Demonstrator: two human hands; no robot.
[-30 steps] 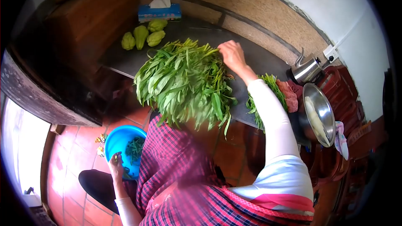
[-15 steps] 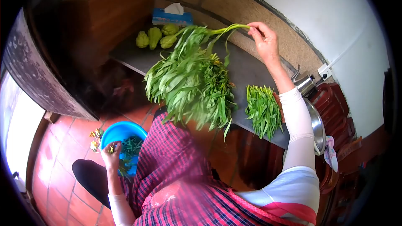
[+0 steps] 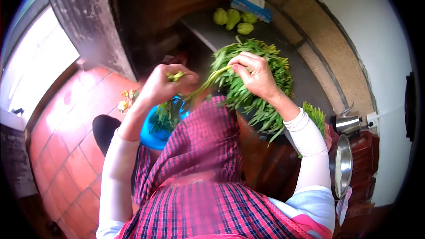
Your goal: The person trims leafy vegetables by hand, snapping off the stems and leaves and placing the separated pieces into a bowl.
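Note:
My right hand (image 3: 256, 77) pinches the pale stem ends of a few water spinach stalks (image 3: 214, 77) in front of the counter. To its left, my left hand (image 3: 170, 84) is closed around a small bunch of stems (image 3: 175, 76), whose leaves hang below the fist. The stalks stretch between both hands, and their leafy ends blur near my left fingers. Behind my right hand, a large heap of water spinach (image 3: 265, 57) lies on the dark counter. A blue basin (image 3: 152, 139) with cut greens inside sits below my left hand, partly covered by my forearm and the checked cloth.
Several chayotes (image 3: 233, 17) and a blue tissue box (image 3: 252, 8) stand at the counter's far end. A second bunch of greens (image 3: 314, 114) lies at right, half behind my sleeve. Beyond are a steel pot (image 3: 348, 124) and a metal bowl (image 3: 347, 161). Scraps (image 3: 127, 99) lie on the tiles.
My right hand has come down and left from above the heap with the stalks. My left hand has risen from the basin toward it. The view has turned.

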